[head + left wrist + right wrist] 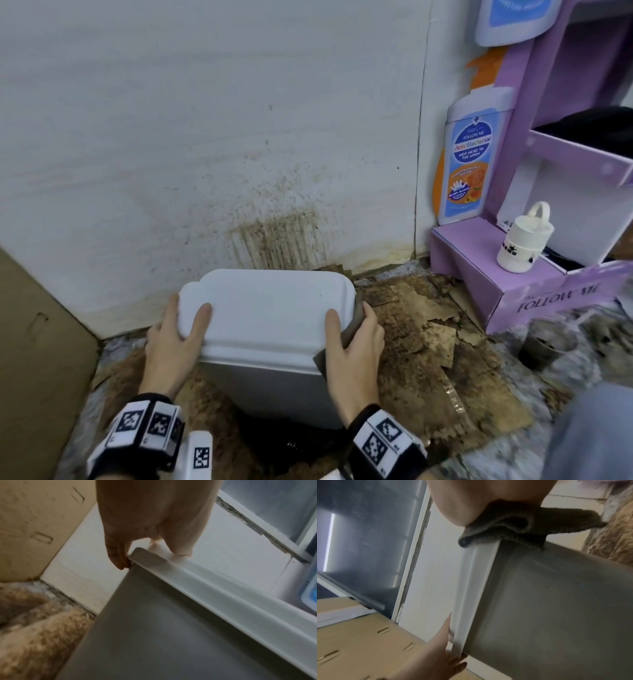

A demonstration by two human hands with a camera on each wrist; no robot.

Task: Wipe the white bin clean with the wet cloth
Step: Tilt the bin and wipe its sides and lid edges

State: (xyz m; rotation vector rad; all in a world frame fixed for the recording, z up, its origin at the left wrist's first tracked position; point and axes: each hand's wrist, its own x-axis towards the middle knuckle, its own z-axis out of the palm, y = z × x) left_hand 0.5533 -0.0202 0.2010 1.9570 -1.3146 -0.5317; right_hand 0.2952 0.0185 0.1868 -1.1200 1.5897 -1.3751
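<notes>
A white bin (267,308) with a closed lid stands on the dirty floor against the stained wall. My left hand (174,339) grips the lid's left edge, thumb on top and fingers round the side; the left wrist view shows its fingers (118,557) at the lid's corner (145,555). My right hand (354,342) grips the lid's right edge with a dark grey-brown cloth (356,318) pressed between palm and bin. In the right wrist view the folded cloth (505,527) sits under my palm on the lid's rim, above the bin's grey side (556,601).
A purple cardboard display stand (534,274) with a white jug (524,240) is at the right. Brown cardboard (41,359) leans at the left. Torn, soiled cardboard (428,359) covers the floor to the bin's right. A dirty cup (544,342) stands near the stand.
</notes>
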